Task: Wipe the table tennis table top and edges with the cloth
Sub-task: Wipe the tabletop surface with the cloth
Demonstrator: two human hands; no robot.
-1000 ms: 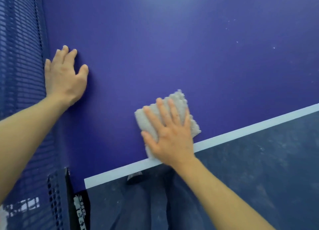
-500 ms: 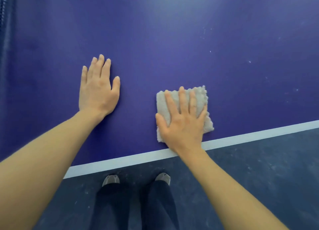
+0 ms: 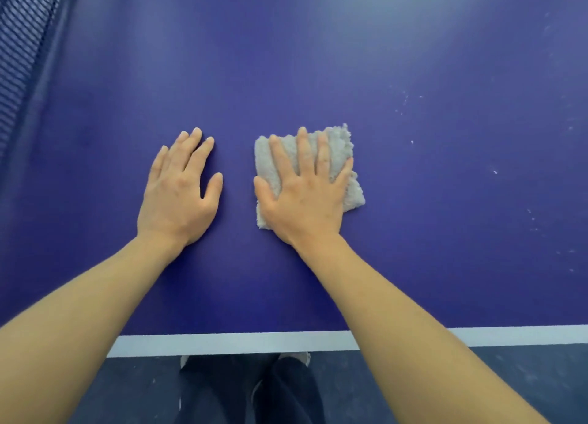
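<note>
Two hands flat on the tabletop (image 3: 318,57) right now. My right hand (image 3: 305,200) presses the folded cloth (image 3: 354,197) down, fingers (image 3: 303,150) straight and spread across it, none curled round it. My left hand (image 3: 178,194) rests bare on the blue just beside it, fingers (image 3: 194,156) straight and fairly close together, holding nothing. The cloth sits a good way in from the near side, well apart from the white edge line (image 3: 254,342).

What could go wrong, I reckon: I'm only pressing, not gripping, so a quick push could make the cloth bunch up or slip out from under my palm. My bare left palm could also smudge the patch it leans on. And the pale specks (image 3: 404,103) off to the right are easy to miss if I wipe in short strokes. Same goes for the edge line and the rim below it.

Around me: the net (image 3: 25,41) runs along the far left and would block a sweep that way, and my own left hand sits between it and the cloth. Past the edge are the dark floor (image 3: 525,385) and my legs (image 3: 286,392).
</note>
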